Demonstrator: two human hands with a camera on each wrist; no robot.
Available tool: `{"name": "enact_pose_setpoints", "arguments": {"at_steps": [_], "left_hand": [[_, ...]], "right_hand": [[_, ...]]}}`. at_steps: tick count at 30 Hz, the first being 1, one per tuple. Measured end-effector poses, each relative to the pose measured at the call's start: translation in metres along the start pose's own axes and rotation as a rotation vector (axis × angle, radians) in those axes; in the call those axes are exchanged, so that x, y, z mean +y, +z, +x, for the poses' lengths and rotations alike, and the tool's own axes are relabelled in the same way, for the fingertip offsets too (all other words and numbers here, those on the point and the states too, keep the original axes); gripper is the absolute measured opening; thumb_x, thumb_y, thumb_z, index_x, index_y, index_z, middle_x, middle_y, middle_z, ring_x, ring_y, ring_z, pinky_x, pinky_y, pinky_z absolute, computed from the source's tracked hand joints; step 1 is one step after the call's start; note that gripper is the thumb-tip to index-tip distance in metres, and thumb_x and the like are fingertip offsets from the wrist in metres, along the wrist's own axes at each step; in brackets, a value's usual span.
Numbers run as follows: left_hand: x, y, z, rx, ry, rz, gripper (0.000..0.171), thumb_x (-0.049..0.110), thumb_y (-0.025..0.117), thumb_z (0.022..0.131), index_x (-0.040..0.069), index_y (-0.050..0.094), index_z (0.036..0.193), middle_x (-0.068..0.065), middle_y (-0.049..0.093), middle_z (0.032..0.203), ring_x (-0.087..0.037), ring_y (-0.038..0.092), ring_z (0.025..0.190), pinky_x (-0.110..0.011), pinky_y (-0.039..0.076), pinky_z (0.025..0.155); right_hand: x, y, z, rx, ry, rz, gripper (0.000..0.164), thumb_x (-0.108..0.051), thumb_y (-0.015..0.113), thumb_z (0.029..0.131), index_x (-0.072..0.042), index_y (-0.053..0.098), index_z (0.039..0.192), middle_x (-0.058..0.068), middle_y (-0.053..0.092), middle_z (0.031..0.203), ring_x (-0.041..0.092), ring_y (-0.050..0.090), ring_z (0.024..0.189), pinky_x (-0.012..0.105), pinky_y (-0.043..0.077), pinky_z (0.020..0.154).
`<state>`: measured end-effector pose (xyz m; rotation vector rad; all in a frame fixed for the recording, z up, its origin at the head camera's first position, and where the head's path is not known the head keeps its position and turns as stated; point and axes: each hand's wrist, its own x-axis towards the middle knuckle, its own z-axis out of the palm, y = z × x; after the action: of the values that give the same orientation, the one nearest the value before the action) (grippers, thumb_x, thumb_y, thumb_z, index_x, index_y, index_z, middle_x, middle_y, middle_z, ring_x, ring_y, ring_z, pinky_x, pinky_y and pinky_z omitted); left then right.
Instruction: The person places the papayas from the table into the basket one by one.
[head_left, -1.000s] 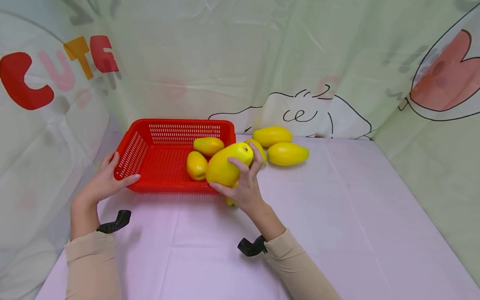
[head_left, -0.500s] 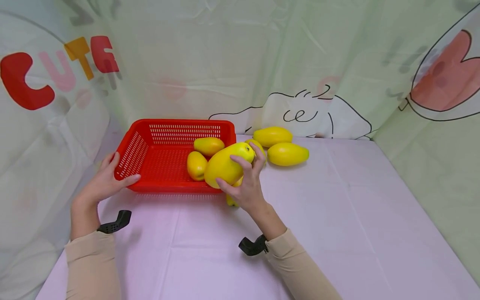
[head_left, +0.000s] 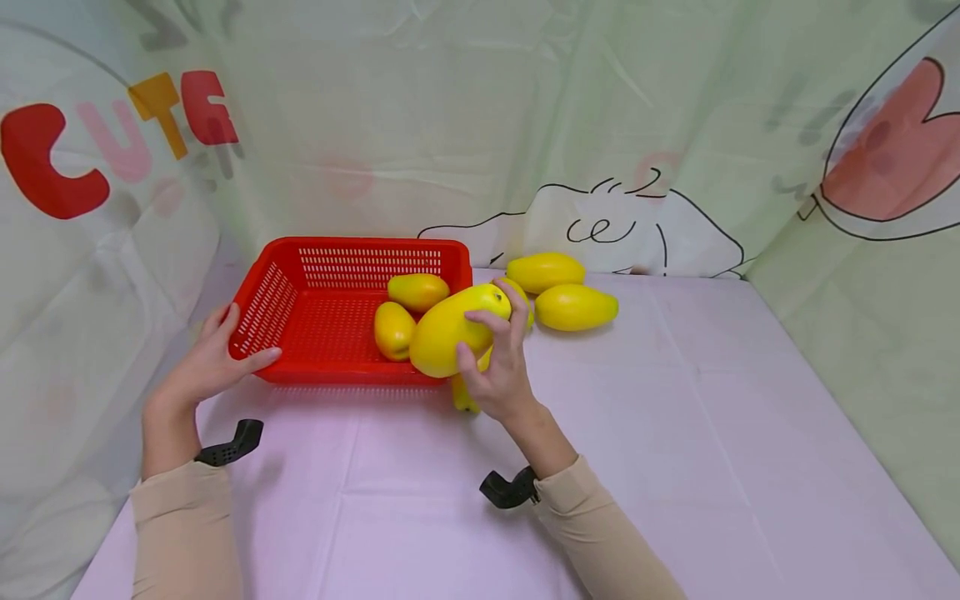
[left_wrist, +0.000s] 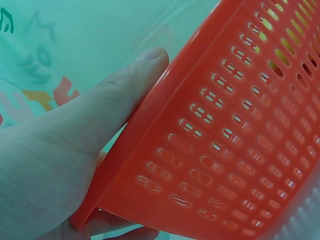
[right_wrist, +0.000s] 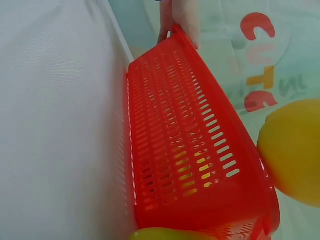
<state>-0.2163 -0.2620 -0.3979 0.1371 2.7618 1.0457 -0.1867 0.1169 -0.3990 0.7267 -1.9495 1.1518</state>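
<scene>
In the head view, my left hand (head_left: pixel 206 354) grips the left end of a red slotted plastic basket (head_left: pixel 322 372), its thumb along the rim. The left wrist view shows that thumb over the rim (left_wrist: pixel 165 82). My right hand (head_left: pixel 501 371) curls its fingers around a large yellow fruit (head_left: pixel 442 333), mango- or papaya-like, at the basket's right front corner. The right wrist view has this fruit (right_wrist: pixel 295 150) against the rim. Two smaller yellow-orange fruits (head_left: pixel 393 331) lie inside the basket. Another yellow fruit (head_left: pixel 465 396) is mostly hidden below the held one.
Two yellow fruits (head_left: pixel 576 307) lie on the table right of the basket, with a third (head_left: pixel 521 292) partly behind my right fingers. A pale lilac cloth (head_left: pixel 637 433) covers the table. Printed curtains (head_left: pixel 360 125) stand close behind and at both sides.
My right thumb has slid up and to the right across the large fruit, and that hand has shifted slightly right. The fruit has barely moved. My left hand and the basket stay put.
</scene>
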Motion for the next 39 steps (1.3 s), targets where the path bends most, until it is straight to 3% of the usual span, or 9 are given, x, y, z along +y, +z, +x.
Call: {"name": "enact_pose_setpoints", "arguments": {"at_steps": [5,13,18,27,39], "left_hand": [[0.000,0.000,0.000,-0.001,-0.004,0.002,0.110,0.057,0.060,0.085,0.007,-0.014,0.150,-0.022,-0.013,0.157,-0.050,0.007,0.138,-0.066,0.040,0.097],[-0.002,0.000,0.000,-0.002,-0.008,-0.001,0.111,0.057,0.060,0.085,0.007,-0.014,0.150,-0.022,-0.014,0.157,-0.051,0.007,0.138,-0.065,0.041,0.096],[-0.001,0.000,-0.001,-0.015,-0.010,-0.008,0.110,0.057,0.059,0.085,0.008,-0.015,0.150,-0.021,-0.015,0.156,-0.051,0.006,0.138,-0.066,0.038,0.097],[0.002,-0.001,-0.002,-0.017,-0.010,-0.020,0.110,0.057,0.059,0.085,0.008,-0.015,0.150,-0.021,-0.015,0.157,-0.050,0.006,0.138,-0.065,0.040,0.097],[0.002,-0.002,0.000,-0.016,-0.008,-0.015,0.109,0.057,0.059,0.085,0.008,-0.015,0.150,-0.020,-0.016,0.157,-0.050,0.004,0.139,-0.066,0.038,0.098]], "right_hand": [[-0.001,-0.006,0.003,-0.068,0.029,0.018,0.037,-0.022,0.053,0.086,-0.014,0.042,0.120,0.024,0.023,0.140,0.030,0.033,0.130,0.043,0.045,0.099],[-0.001,-0.009,0.003,-0.250,0.094,-0.047,0.068,-0.014,0.074,0.081,-0.015,0.040,0.139,0.015,0.030,0.133,0.025,0.039,0.124,0.040,0.046,0.101],[-0.002,-0.003,0.001,-0.347,0.136,-0.143,0.058,-0.016,0.076,0.080,-0.014,0.051,0.132,0.012,0.036,0.130,0.023,0.044,0.121,0.035,0.048,0.100],[0.002,0.002,-0.002,-0.375,0.186,-0.199,0.050,-0.018,0.076,0.081,-0.014,0.053,0.125,0.007,0.047,0.134,0.023,0.049,0.124,0.033,0.046,0.101],[0.009,0.006,-0.006,-0.444,0.250,-0.216,0.050,-0.020,0.075,0.082,-0.015,0.052,0.127,0.004,0.045,0.137,0.020,0.048,0.124,0.032,0.046,0.101]]}}
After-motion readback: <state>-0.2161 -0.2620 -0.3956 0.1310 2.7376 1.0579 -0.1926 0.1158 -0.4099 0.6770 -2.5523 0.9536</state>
